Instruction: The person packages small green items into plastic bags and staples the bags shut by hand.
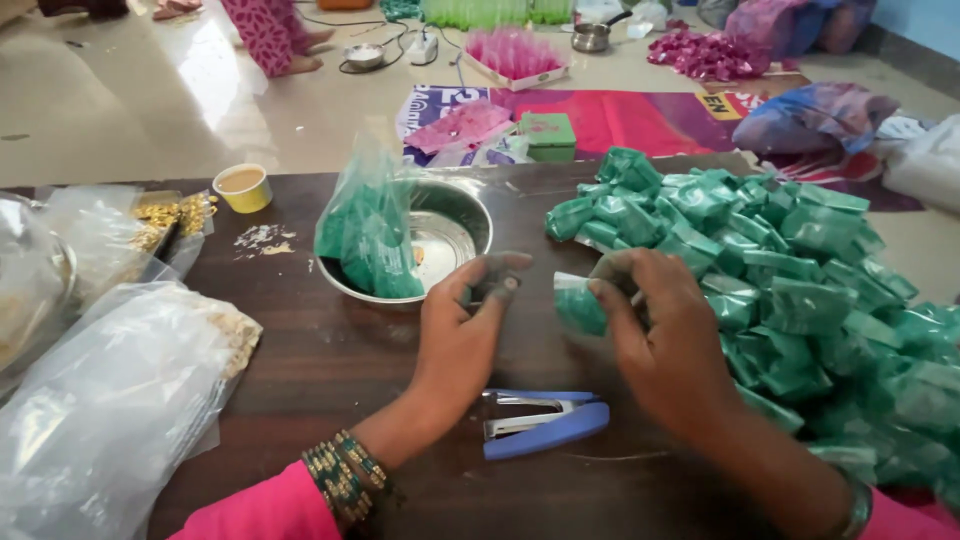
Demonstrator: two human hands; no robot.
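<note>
My right hand (665,345) pinches a small clear packet of green powder (578,305) just above the dark wooden table (330,350). My left hand (465,330) hovers beside it with powder-stained fingertips close together, holding nothing I can see. A blue stapler (545,425) lies on the table between my wrists. Beyond my left hand, a steel bowl (450,235) holds a big plastic bag of green powder (368,235). A large heap of filled green packets (800,290) covers the table's right side.
Crumpled clear plastic bags (100,400) lie at the left, with golden bits (175,215) and a small yellow cup (243,187) behind them. On the floor beyond are pink and green packets, trays, a steel pot (592,37), cloth bundles and another person's feet (300,55).
</note>
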